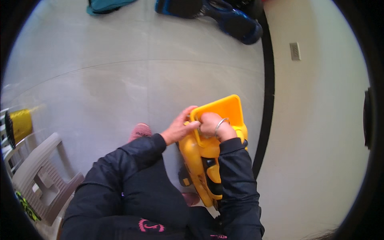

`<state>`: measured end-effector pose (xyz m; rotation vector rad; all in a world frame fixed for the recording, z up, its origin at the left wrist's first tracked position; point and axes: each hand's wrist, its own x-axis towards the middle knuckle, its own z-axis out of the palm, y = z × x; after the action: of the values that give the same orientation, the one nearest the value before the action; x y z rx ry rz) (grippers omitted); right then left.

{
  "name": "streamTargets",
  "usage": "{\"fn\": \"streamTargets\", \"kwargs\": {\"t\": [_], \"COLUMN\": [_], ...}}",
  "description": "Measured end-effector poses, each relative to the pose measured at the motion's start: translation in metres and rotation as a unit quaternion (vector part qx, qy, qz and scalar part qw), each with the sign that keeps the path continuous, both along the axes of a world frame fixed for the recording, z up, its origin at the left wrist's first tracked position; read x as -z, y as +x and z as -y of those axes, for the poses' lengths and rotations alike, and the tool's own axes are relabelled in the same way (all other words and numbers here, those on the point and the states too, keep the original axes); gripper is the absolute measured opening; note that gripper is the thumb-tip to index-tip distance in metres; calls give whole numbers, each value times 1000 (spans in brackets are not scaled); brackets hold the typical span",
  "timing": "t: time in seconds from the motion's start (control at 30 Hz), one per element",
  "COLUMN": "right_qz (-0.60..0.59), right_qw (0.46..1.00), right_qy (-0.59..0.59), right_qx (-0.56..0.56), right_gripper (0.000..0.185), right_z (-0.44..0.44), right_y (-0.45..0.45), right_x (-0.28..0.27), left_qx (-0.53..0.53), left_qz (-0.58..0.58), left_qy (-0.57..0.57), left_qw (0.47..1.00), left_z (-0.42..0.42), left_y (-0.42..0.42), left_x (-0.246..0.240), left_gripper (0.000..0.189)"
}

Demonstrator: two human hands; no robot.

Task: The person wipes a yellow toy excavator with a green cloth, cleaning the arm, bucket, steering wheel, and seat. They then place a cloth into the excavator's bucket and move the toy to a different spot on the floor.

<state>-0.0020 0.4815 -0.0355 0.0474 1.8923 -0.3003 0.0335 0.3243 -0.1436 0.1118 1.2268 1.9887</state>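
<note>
A yellow plastic ride-on toy vehicle with an open yellow bin or scoop at its far end stands in front of me, between my legs and the wall. My left hand grips the bin's left rim, thumb over the edge and fingers outside. My right hand, with a silver bangle at the wrist, reaches into the bin near that same rim. Its fingers are curled and partly hidden, so whether they hold anything cannot be told. Black sleeves cover both forearms, and the right one hides part of the toy.
Grey floor tiles lie ahead. A blue-black hoverboard and a teal bag-like item are at the far side. The wall with black skirting runs along the right. A grey plastic step stool or chair stands at the left.
</note>
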Motion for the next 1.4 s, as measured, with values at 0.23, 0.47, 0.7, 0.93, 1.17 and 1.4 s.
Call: {"fn": "streamTargets", "kwargs": {"t": [0.23, 0.47, 0.7, 0.93, 1.17, 1.4], "right_qz": [-383, -193, -310, -401, -69, -186], "right_qw": [551, 974, 757, 901, 952, 926], "right_qy": [-396, 84, -304, 154, 266, -37], "right_qx": [627, 81, 488, -66, -136, 325], "right_gripper": [26, 34, 24, 14, 29, 24], "right_z": [-67, 18, -55, -60, -31, -114], "right_y": [43, 31, 56, 62, 2, 29], "right_x": [-37, 13, -47, -22, -26, -134], "left_qx": [-5, 5, 9, -6, -13, -23], "left_qz": [-26, -23, -21, -16, 19, 19], "left_qy": [11, 19, -9, 4, 9, 21], "left_qw": [1000, 1000, 1000, 1000, 1000, 999], "left_z": [3, 5, 8, 6, 4, 2], "left_y": [0, 2, -1, -1, -5, -3], "left_x": [9, 7, -1, -12, -20, -18], "left_gripper": [61, 59, 62, 60, 60, 62]}}
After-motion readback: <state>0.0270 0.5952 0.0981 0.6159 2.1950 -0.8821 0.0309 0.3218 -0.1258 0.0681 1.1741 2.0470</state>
